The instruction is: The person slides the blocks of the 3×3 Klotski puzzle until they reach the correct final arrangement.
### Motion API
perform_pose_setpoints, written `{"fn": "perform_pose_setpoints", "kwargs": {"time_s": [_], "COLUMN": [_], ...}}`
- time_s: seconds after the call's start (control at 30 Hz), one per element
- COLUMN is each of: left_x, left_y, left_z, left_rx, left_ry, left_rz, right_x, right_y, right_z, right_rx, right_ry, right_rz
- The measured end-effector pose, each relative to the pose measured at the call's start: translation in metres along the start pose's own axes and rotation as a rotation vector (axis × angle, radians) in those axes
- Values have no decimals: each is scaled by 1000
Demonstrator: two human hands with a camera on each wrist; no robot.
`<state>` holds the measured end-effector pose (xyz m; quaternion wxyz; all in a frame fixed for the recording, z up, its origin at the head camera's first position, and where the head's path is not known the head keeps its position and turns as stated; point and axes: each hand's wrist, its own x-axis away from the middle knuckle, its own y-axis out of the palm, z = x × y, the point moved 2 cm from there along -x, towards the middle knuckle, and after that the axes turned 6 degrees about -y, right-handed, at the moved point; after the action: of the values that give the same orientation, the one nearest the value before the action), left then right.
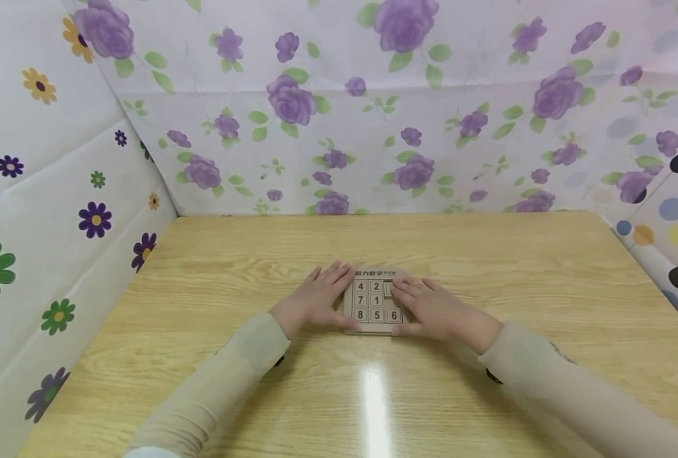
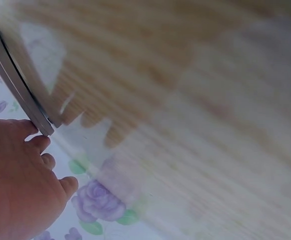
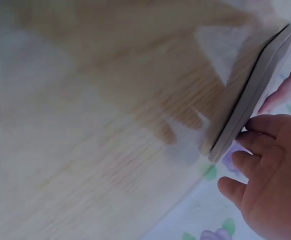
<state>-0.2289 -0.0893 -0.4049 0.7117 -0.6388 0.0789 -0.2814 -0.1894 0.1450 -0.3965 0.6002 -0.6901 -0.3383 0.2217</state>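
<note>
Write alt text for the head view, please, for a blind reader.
A person's left grip and right grip touch a number-tile board from either side. It lies on a wood-grain table before flowered cloth.

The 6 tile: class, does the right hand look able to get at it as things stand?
Probably yes: the right hand rests at the right side of the puzzle board, its thumb near the 6 tile, whose number shows uncovered.
</note>
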Motion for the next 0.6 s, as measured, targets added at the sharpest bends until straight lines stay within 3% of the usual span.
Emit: {"fn": "perform_pose_setpoints", "kwargs": {"time_s": [0.33,0.6], "left_x": [-1,0], "left_y": [-3,1], "left_z": [-2,2], "left_rx": [-15,-21], "left_ry": [-10,-3], "left_rz": [3,-13], "right_x": [12,0], "right_y": [2,-2], "right_z": [-14,-9], "right_rx": [29,37], "right_ry": [-15,-23], "right_rz": [-16,16]}}
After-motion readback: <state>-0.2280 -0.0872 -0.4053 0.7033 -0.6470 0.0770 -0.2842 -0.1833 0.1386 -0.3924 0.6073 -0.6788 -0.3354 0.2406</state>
